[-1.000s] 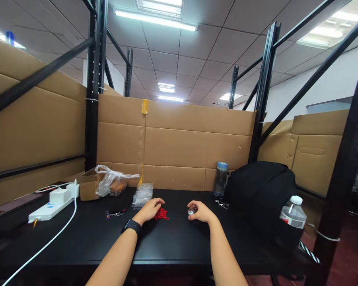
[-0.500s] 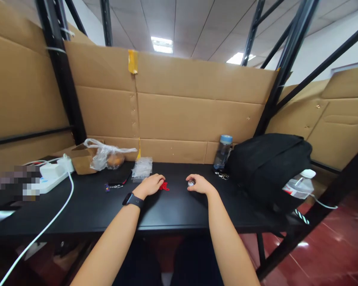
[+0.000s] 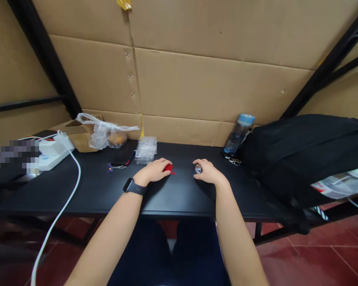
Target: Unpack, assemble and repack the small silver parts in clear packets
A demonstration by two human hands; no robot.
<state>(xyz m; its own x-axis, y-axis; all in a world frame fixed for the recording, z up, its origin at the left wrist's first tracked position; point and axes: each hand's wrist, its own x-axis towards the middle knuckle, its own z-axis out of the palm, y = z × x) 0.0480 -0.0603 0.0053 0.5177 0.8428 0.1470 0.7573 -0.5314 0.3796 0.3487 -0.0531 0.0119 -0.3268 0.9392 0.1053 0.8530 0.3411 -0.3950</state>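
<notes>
My left hand (image 3: 153, 171), with a black watch on the wrist, rests on the black table (image 3: 179, 194), its fingers curled over a small bundle of red cord (image 3: 168, 168). About a hand's width to the right, my right hand (image 3: 207, 173) lies on the table with its fingers pinched round a small shiny silver piece (image 3: 198, 169). Both forearms reach in from the bottom of the head view.
A black backpack (image 3: 304, 155) fills the table's right end, with a blue-capped bottle (image 3: 238, 135) beside it and a plastic water bottle (image 3: 340, 184) at its side. At the left lie a white power strip (image 3: 52, 153), a clear bag (image 3: 107, 133), a phone (image 3: 123, 157) and small packets (image 3: 146, 150).
The view has tilted down from the ceiling to the table and my lap. Both hands stay on the table, holding the red cord and the silver piece.
</notes>
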